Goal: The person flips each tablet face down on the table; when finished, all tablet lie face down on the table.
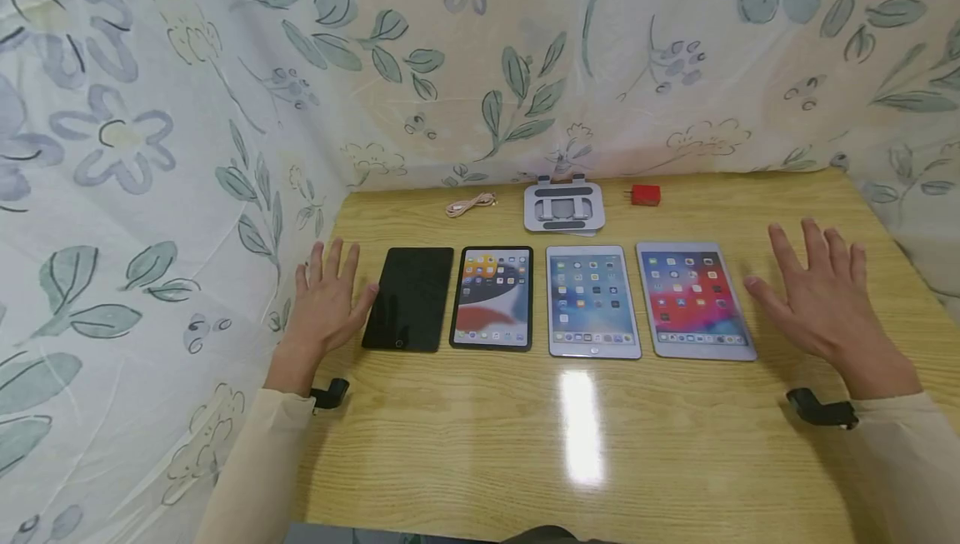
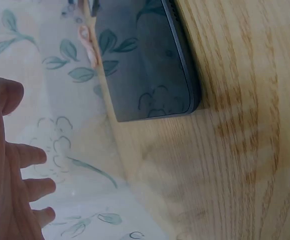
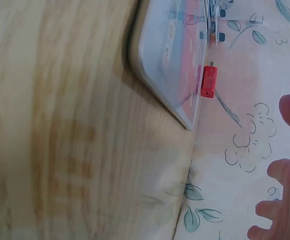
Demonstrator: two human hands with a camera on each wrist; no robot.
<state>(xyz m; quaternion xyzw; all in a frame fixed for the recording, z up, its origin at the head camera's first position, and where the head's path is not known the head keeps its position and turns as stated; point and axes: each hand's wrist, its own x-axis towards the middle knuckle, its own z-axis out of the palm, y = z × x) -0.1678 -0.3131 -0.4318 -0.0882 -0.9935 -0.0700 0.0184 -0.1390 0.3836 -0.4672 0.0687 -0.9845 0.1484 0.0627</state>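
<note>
Four tablets lie in a row on the wooden table. Leftmost is a black tablet [image 1: 408, 300] with a dark screen. Beside it sits a black-framed tablet [image 1: 492, 298] with its screen lit, then a white tablet [image 1: 593, 301] with a blue screen. At the right end is a white tablet [image 1: 697, 301] with a red and blue screen. My left hand [image 1: 322, 298], fingers spread, is beside the dark tablet, its thumb at that tablet's left edge in the head view. Holding nothing, my right hand [image 1: 817, 294] is spread to the right of the red-screened tablet.
Behind the tablets are a pinkish coiled cable [image 1: 471, 205], a grey folding stand [image 1: 564, 207] and a red charger plug [image 1: 646, 195]. Floral cloth [image 1: 465, 69] hangs along the back and sides of the wooden table [image 1: 480, 444].
</note>
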